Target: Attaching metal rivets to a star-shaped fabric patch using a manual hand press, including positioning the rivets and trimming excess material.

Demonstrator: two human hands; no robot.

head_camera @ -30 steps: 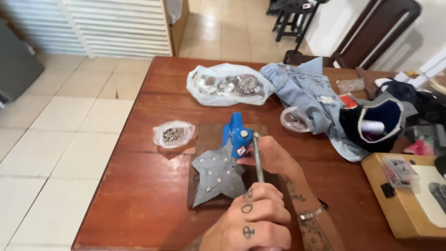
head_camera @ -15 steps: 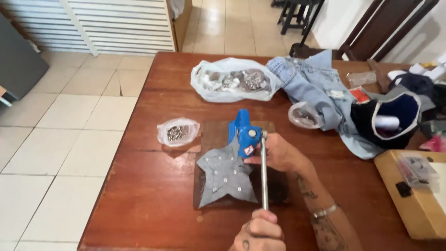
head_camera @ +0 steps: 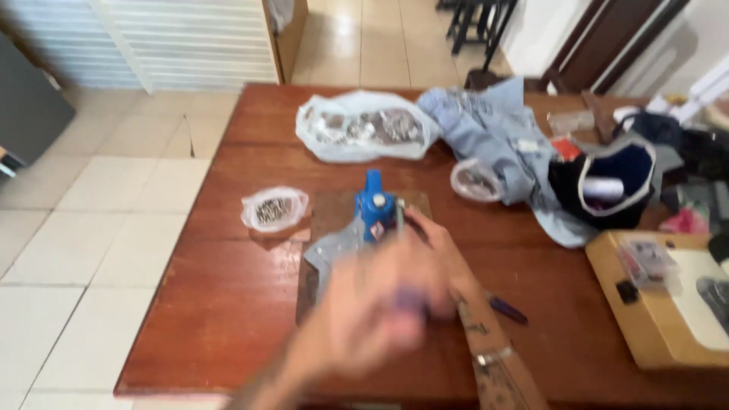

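A blue hand press stands on a dark wooden board on the brown table. A grey star-shaped fabric piece lies under the press, partly hidden. My left hand is a blurred fist raised in front of the board; it seems closed on the press's metal lever, of which only the top shows. My right hand reaches in from the lower right, its fingers at the base of the press on the fabric; a bracelet is on that wrist.
A small clear bag of metal studs lies left of the board and a large one behind it. Pale denim, a third small bag, a dark pouch, a purple pen and a cardboard box are at right. Tiled floor drops off left.
My left hand has come up from the near table edge toward the press, now blurred and covering most of the star piece. The right hand has stayed at the press.
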